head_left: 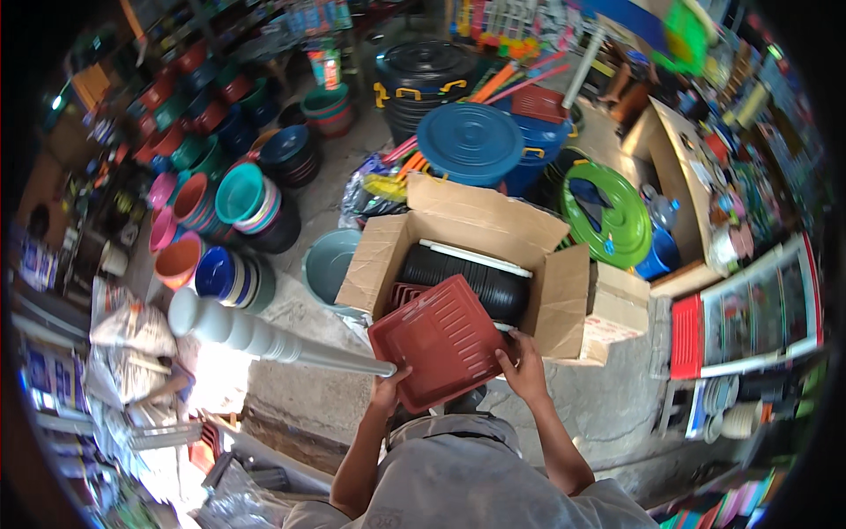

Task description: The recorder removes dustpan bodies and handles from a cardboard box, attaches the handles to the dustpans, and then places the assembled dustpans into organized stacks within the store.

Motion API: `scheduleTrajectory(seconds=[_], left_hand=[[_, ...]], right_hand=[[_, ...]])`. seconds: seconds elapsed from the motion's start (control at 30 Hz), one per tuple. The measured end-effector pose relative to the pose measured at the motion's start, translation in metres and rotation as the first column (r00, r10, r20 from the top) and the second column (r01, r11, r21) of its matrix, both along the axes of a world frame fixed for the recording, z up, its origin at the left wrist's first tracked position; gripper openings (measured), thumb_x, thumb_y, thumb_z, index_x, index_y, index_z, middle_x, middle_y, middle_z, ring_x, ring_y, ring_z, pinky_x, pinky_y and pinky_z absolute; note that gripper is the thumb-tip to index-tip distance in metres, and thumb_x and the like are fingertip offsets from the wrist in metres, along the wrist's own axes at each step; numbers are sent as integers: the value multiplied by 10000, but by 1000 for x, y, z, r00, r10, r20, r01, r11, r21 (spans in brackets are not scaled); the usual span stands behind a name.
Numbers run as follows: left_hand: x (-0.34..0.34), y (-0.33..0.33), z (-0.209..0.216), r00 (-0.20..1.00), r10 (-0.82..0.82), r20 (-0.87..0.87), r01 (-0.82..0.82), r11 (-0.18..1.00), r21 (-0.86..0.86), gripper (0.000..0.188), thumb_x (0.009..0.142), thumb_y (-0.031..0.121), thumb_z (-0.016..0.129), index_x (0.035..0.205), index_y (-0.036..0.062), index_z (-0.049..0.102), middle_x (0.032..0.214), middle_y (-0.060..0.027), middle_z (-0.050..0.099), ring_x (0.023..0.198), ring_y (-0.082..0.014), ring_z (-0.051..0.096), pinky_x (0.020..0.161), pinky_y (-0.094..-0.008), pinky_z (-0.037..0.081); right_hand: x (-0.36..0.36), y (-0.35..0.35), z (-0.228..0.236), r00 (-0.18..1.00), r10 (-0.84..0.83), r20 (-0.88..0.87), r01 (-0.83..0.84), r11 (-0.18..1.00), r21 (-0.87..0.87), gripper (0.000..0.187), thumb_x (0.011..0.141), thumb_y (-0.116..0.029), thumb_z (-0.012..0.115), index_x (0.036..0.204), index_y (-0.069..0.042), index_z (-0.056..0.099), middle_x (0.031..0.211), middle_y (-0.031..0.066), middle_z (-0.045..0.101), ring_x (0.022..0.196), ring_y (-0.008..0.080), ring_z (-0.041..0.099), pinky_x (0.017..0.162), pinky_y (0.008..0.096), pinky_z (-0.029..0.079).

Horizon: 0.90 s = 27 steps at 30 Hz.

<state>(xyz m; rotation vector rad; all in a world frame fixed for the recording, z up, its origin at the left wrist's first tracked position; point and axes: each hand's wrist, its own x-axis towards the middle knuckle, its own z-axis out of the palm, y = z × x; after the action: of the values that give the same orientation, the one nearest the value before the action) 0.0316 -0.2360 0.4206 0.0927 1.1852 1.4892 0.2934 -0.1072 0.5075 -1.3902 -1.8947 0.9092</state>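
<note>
Between my hands a red-brown plastic tray (pixel 434 346) is held at a tilt, with rows of ribs along its right side. My left hand (pixel 388 390) is closed on its lower left edge. My right hand (pixel 523 368) grips its right edge, thumb against the rim and the other fingers partly hidden. Just beyond the tray stands an open cardboard box (pixel 485 207) with its flaps folded out. Inside the box lie a tight stack of black ribbed trays (pixel 471 280) and some red-brown trays (pixel 404 295), partly covered by the held tray.
A grey segmented pole (pixel 264 339) reaches close to my left hand. Left of the box sits a grey-green basin (pixel 330 264); stacked buckets (pixel 241 194) stand farther left. Lidded blue (pixel 470 141) and green (pixel 606 214) bins are behind and right. A glass-fronted case (pixel 762 309) stands at right.
</note>
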Motion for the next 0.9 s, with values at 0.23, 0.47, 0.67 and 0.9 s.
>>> scheduleTrajectory(seconds=[0.23,0.47,0.67,0.9], left_hand=[[-32,-73,32,990,124,-67,-131,985,-109,260,819,68,734,1042,21,608,977,-66,657,974,-222,643,848,-383,541],[-80,-152,-25,954,259,-148,-262,965,2,137,868,141,691,921,25,639,913,-58,663,910,-207,650,810,-364,544],[-143,-177,-8,932,303,-201,-329,938,-113,188,820,145,756,931,37,649,853,-30,646,797,-121,585,714,-304,481],[-224,-199,-19,594,620,-512,-686,723,79,565,844,181,740,1309,-4,477,1111,-84,606,988,-160,583,868,-318,487]], right_hand=[[-69,12,-40,918,395,23,-386,907,-168,603,854,-261,724,1304,64,487,1190,228,570,995,363,612,878,419,512],[-174,-6,-67,817,563,127,-565,825,-22,554,854,-222,703,1300,17,478,1165,254,573,1031,420,585,934,453,462],[-256,-30,-64,821,565,-81,-550,745,-377,543,905,-188,658,1374,-16,446,1213,186,605,1105,291,606,971,384,452],[-360,-59,-102,700,688,-191,-711,648,-272,537,933,-165,629,1401,-2,420,1263,169,584,1147,251,575,974,373,449]])
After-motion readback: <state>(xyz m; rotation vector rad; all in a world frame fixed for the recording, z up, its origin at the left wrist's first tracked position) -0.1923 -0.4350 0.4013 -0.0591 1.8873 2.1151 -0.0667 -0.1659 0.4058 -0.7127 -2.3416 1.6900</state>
